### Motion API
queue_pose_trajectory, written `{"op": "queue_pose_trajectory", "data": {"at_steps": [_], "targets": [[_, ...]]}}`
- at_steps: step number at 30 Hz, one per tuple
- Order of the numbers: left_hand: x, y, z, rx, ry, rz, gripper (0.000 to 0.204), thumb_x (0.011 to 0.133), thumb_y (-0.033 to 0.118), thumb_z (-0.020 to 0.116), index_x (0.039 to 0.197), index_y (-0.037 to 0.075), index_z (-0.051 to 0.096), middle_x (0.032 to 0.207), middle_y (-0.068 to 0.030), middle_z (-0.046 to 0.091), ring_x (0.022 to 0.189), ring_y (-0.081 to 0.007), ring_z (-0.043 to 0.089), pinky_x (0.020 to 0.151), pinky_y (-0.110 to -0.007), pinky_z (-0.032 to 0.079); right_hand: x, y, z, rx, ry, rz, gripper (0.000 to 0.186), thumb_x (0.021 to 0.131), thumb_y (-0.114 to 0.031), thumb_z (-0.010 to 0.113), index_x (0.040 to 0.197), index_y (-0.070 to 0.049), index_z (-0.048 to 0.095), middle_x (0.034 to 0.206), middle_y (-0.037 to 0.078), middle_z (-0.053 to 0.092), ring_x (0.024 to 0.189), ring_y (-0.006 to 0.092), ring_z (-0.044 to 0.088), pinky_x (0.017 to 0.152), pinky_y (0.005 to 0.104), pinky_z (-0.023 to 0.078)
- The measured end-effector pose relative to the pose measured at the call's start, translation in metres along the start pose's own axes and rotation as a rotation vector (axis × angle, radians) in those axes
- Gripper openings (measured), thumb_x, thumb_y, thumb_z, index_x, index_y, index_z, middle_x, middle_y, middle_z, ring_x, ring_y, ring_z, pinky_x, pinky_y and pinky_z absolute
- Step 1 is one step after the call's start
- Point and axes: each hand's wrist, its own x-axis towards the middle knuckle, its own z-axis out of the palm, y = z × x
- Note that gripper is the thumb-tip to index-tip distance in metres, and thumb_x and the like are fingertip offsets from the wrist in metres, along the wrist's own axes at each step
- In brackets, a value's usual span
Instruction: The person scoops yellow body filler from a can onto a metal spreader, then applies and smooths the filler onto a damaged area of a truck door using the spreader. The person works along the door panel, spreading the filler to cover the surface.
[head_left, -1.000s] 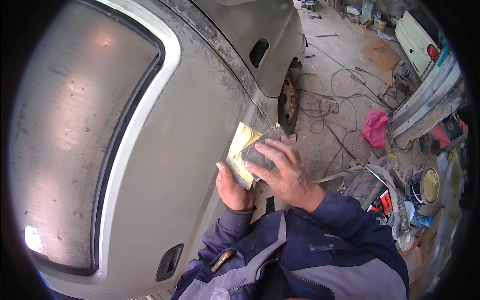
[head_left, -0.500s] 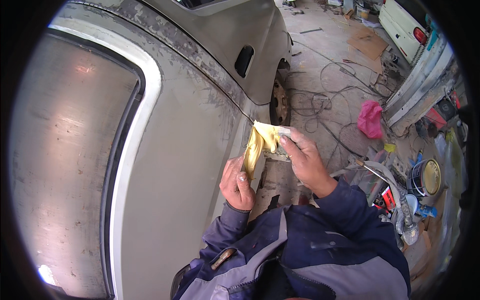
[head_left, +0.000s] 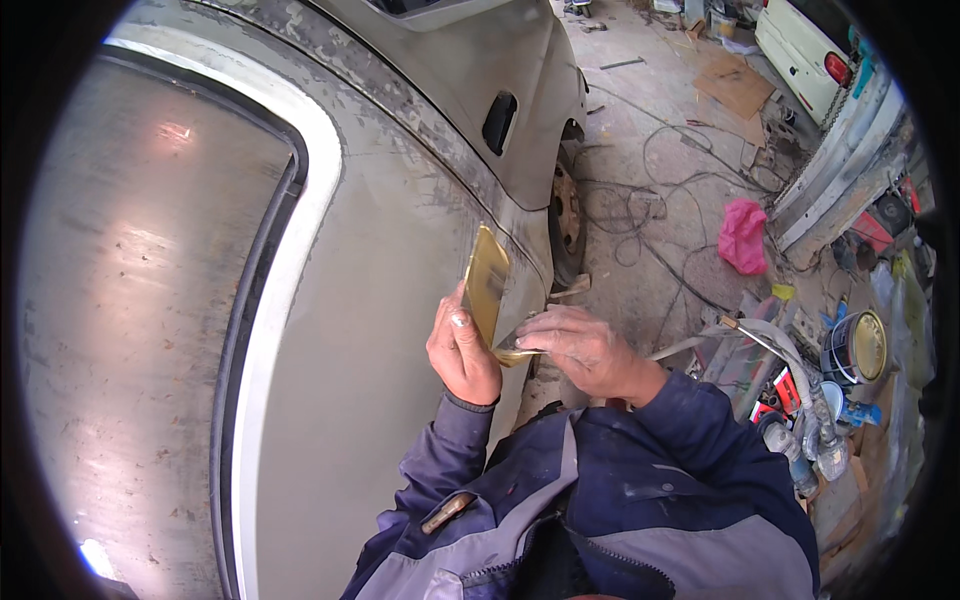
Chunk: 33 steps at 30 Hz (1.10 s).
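My left hand point(head_left: 462, 352) grips a flat, narrow putty palette point(head_left: 488, 275) by its left edge, holding it upright and tilted. A thin film of yellow putty covers the palette, with darker streaks showing through. My right hand point(head_left: 590, 350) is closed around a spreader point(head_left: 518, 356), most of it hidden by the fingers. The spreader's yellow-smeared edge touches the palette's lower end. Both hands are in front of my body, close to the grey car panel point(head_left: 370, 300), which has patchy sanded areas along its seam.
A car window with a white frame point(head_left: 318, 165) fills the left side. Beyond is another grey panel with a door handle recess point(head_left: 499, 122) and a wheel point(head_left: 566, 225). Cables and a pink bag point(head_left: 742, 237) lie on the floor. A putty can point(head_left: 856, 348) stands at right among tools.
My right hand has moved down and left, bringing the spreader from the palette's top to its lower end. The thick putty folds on the palette are now a thin film.
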Motion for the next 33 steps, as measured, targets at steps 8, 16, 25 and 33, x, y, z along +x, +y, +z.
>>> {"op": "queue_pose_trajectory", "data": {"at_steps": [8, 16, 25, 33], "targets": [[-0.02, -0.003, -0.011, -0.842, 0.161, -0.559, 0.068, 0.123, 0.052, 0.047, 0.14, -0.011, 0.064, 0.127, -0.0189, 0.079, 0.114, -0.0281, 0.079, 0.1, -0.041, 0.062, 0.046, -0.018, -0.02, 0.597, 0.521, 0.25, 0.04, 0.12, -0.011, 0.057, 0.157, 0.003, 0.063, 0.138, 0.008, 0.076, 0.126, 0.0139, 0.07, 0.107, 0.0305, 0.057], [-0.029, -0.008, -0.006, -1.061, 0.102, -0.654, 0.062, 0.123, 0.048, 0.046, 0.151, -0.005, 0.061, 0.147, -0.0182, 0.073, 0.131, -0.0319, 0.074, 0.115, -0.045, 0.057, 0.034, -0.01, 0.015, -0.032, 0.322, 0.032, 0.04, 0.113, -0.003, 0.062, 0.153, 0.002, 0.066, 0.142, 0.024, 0.076, 0.124, 0.0324, 0.078, 0.104, 0.0387, 0.062], [-0.025, -0.004, 0.0, -1.033, 0.154, -0.672, 0.065, 0.124, 0.048, 0.045, 0.147, -0.01, 0.061, 0.142, -0.0222, 0.074, 0.126, -0.0327, 0.076, 0.114, -0.045, 0.058, 0.033, -0.017, -0.015, -0.452, 0.243, -0.086, 0.039, 0.099, -0.001, 0.072, 0.136, -0.012, 0.081, 0.144, 0.016, 0.072, 0.133, 0.0399, 0.068, 0.116, 0.0507, 0.055], [-0.012, -0.015, -0.005, -0.793, 0.176, -0.501, 0.062, 0.124, 0.048, 0.045, 0.14, -0.009, 0.064, 0.133, -0.0193, 0.076, 0.115, -0.0288, 0.077, 0.102, -0.043, 0.062, 0.012, -0.023, 0.009, -0.43, 0.027, -0.128, 0.039, 0.098, -0.006, 0.072, 0.134, -0.018, 0.082, 0.139, 0.01, 0.073, 0.128, 0.034, 0.069, 0.114, 0.0518, 0.054]]}}
